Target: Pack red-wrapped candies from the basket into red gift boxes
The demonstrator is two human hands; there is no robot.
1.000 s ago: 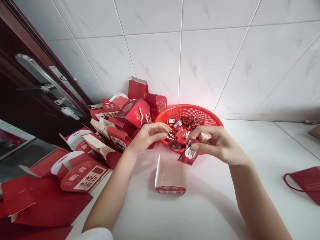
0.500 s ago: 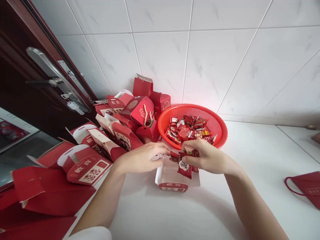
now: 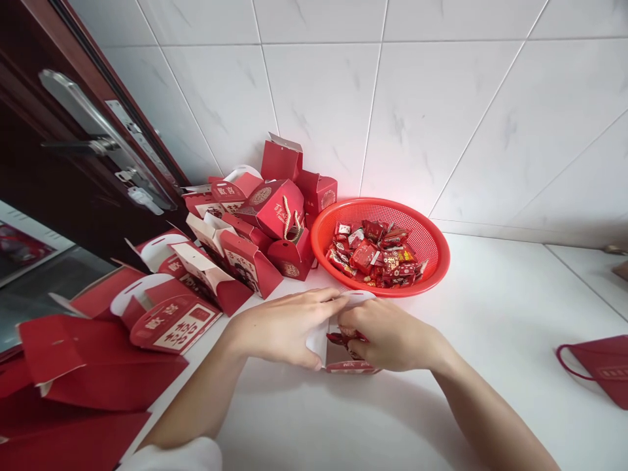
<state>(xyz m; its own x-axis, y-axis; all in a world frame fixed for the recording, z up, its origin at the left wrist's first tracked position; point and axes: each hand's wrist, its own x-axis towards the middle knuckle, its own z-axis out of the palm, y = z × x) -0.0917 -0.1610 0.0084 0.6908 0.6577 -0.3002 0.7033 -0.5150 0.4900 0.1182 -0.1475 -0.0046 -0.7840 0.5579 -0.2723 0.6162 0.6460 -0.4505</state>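
A small red-and-white paper candy box (image 3: 350, 368) stands open on the white counter in front of me. My left hand (image 3: 289, 324) grips its left side, thumb at the near corner and fingers at the far end. My right hand (image 3: 400, 333) is down in the box opening, fingers curled round red-wrapped candies (image 3: 338, 338). The hand hides part of these candies and the box's right side. Just behind the box sits a red plastic basket (image 3: 444, 261) with many wrapped candies (image 3: 366, 255) in it.
Red gift boxes (image 3: 275, 212) are piled to the left, against the tiled wall (image 3: 318, 91) and along the counter (image 3: 294, 418). A dark door with a metal handle (image 3: 78, 104) is at far left. A red bag with a loop handle (image 3: 601, 369) lies at far right.
My right hand has lowered the candies from above the box into it. My left hand has moved from the far left corner to spread along the box's left side.
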